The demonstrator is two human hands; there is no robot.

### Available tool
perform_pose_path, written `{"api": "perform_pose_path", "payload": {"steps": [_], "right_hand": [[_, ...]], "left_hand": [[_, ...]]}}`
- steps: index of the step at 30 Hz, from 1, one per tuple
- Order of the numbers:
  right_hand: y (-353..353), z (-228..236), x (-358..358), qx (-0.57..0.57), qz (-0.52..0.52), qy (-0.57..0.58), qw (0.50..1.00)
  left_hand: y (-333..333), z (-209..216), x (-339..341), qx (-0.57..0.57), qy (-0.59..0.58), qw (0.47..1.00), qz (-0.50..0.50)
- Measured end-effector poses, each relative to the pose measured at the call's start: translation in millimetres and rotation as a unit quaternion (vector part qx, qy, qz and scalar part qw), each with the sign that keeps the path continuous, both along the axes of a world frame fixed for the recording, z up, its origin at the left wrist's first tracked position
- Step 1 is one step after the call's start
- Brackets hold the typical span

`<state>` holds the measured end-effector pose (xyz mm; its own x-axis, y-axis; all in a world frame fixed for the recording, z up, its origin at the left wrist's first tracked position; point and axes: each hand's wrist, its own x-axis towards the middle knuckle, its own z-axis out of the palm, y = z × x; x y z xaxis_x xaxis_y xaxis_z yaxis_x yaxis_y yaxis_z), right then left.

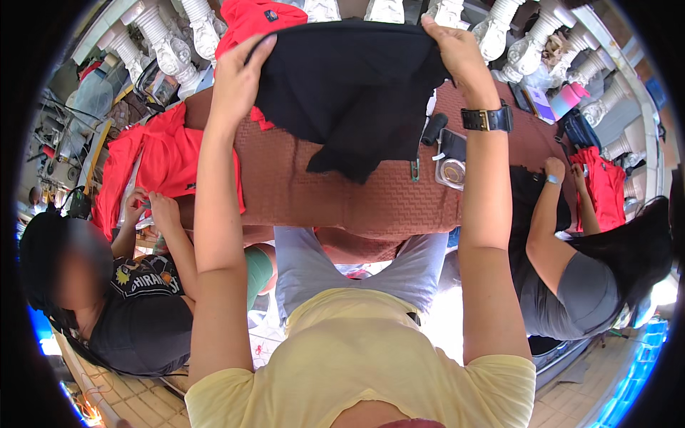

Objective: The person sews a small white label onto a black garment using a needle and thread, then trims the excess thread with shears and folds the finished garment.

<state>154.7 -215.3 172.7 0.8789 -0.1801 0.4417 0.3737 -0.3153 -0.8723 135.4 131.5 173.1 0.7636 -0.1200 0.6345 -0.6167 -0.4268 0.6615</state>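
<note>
A piece of black fabric (349,85) hangs stretched between my two hands above the table, its top edge pulled nearly straight and its lower edge uneven. My left hand (241,75) pinches the upper left corner, thumb on the near side. At the upper right corner, my right hand (457,53) grips the cloth between thumb and fingers. A watch with a dark strap (487,119) is on my right wrist. Both arms are stretched forward and raised. The fabric hides part of the table behind it.
A brown textured cloth (307,200) covers the table. Right of the fabric lie a black thread spool (433,129), green-handled snips (415,170) and a clear case (451,170). Red garments (168,153) lie left. Co-workers sit on both sides. White balusters (168,46) line the far edge.
</note>
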Motion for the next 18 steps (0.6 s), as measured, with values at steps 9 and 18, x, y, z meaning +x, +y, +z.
{"api": "perform_pose_path", "payload": {"steps": [9,18], "right_hand": [[97.8,23.1,-80.3,-0.3,0.074,-0.131,0.942],[46.5,52.6,-20.0,0.112,0.153,-0.098,0.977]], "left_hand": [[-43.1,53.1,-1.5,0.028,0.073,0.98,-0.184],[-22.6,-100.4,35.8,0.157,0.247,0.919,-0.263]]}}
